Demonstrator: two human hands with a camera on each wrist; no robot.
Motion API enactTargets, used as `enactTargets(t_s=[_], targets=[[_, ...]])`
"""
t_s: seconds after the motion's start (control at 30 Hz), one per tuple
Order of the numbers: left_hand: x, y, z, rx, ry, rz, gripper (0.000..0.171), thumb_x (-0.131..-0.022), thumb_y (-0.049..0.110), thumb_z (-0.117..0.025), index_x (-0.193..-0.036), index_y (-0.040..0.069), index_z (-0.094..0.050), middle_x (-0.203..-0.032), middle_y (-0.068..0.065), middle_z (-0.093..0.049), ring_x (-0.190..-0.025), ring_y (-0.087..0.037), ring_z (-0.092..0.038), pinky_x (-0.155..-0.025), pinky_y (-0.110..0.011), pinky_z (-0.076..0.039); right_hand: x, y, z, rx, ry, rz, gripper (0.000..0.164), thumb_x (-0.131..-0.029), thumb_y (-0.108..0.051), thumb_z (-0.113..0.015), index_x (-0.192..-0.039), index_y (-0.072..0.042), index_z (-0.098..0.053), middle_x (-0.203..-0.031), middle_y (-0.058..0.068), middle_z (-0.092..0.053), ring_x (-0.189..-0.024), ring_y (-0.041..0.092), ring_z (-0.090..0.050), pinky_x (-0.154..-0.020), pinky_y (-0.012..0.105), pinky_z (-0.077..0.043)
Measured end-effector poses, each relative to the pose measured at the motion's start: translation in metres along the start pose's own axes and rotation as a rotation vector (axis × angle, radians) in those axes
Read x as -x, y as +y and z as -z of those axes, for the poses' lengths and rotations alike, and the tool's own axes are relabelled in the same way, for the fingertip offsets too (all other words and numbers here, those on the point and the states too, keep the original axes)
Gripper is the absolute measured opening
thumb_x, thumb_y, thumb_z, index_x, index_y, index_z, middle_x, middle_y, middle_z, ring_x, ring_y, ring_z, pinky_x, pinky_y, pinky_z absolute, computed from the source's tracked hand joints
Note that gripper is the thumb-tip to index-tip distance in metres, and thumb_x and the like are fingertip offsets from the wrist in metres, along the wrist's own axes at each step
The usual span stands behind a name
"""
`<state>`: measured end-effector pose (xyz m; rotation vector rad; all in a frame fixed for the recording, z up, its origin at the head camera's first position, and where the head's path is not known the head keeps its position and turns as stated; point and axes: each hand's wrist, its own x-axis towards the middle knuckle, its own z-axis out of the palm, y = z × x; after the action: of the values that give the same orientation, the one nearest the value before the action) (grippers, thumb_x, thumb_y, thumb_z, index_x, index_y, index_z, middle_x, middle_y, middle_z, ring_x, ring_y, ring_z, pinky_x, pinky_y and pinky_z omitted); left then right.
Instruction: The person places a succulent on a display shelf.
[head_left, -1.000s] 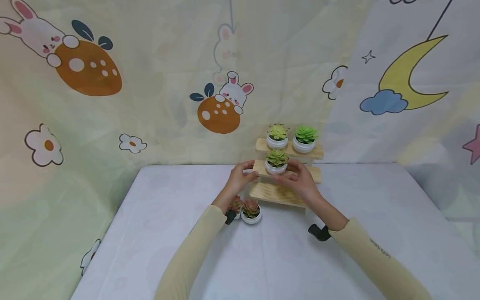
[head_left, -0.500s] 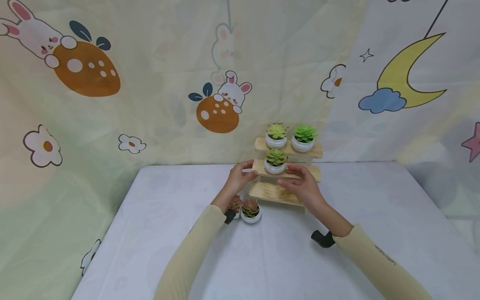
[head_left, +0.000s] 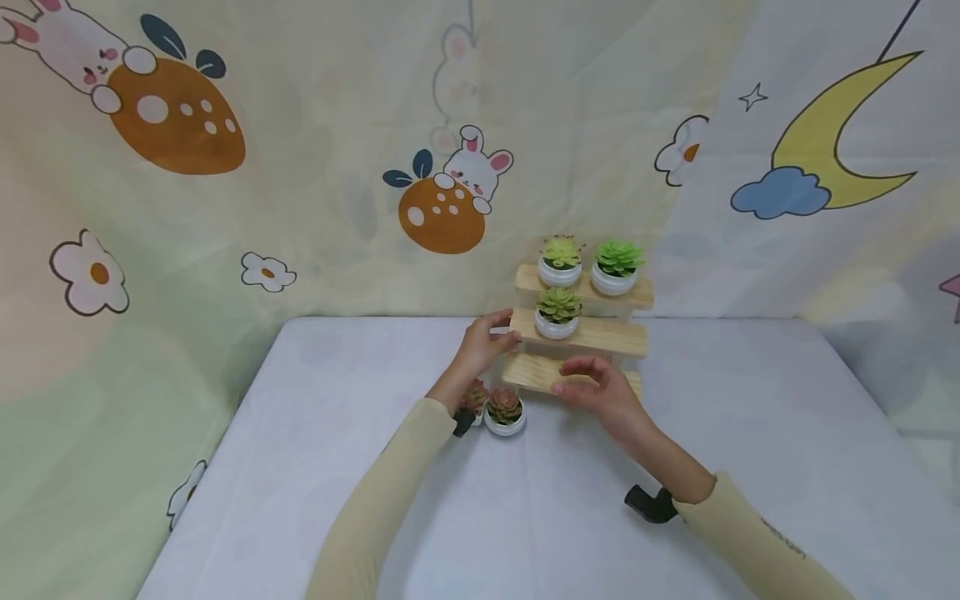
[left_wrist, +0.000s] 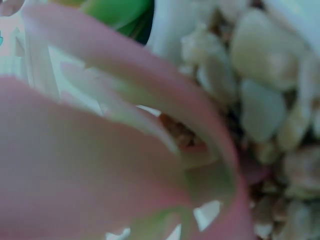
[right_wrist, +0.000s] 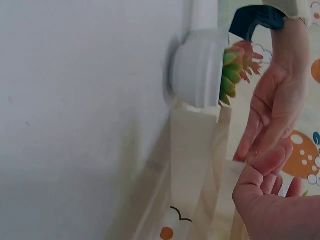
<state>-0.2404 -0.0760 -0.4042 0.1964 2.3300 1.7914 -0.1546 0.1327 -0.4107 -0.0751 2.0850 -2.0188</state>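
Wooden tiers form the stand (head_left: 618, 336) at the back of the desk (head_left: 360, 375); its stepped layout presumably keeps each pot visible. Your left hand (head_left: 480, 345) pinches the middle tier's left end, likely steadying it. Your right hand (head_left: 606, 398), fingers loosely bent, holds nothing before the bottom tier. One green succulent (head_left: 557, 313) sits left of centre on the middle tier, near your bracing hand; two potted plants (head_left: 617, 267) occupy the top. Reddish succulents (head_left: 505, 410) stand on the desk, beside the stand's left front corner.

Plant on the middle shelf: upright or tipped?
Upright: in the head view, its white pot sits level on the middle shelf, green leaves on top.
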Motion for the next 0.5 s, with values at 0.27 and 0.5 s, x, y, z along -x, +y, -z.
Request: enactTargets(t_s=[0.27,0.5], targets=[[0.002,-0.001,0.000,0.002,-0.001,-0.010,0.052,-0.096,0.003,-0.060,-0.144,-0.003,-0.043,-0.135,-0.024,-0.054,-0.108,-0.033,-0.066,-0.088,-0.032,-0.058,0.007,0.016,-0.009,0.035,-0.137,-0.020,0.050,-0.085,-0.009,-0.077,-0.126,0.004,-0.051,-0.119,0.016,-0.058,-0.085,0.011,-0.067,-0.075,0.024,-0.055],[0.003,0.000,0.000,0.010,0.000,-0.014,0.052,-0.097,0.003,-0.060,-0.145,-0.003,-0.041,-0.136,-0.024,-0.053,-0.109,-0.034,-0.065,-0.087,-0.031,-0.058,0.010,0.026,-0.019,0.110,-0.210,-0.022,0.060,-0.083,-0.015,-0.080,-0.130,0.005,-0.051,-0.131,0.027,-0.051,-0.088,0.012,-0.066,-0.070,0.027,-0.057]])
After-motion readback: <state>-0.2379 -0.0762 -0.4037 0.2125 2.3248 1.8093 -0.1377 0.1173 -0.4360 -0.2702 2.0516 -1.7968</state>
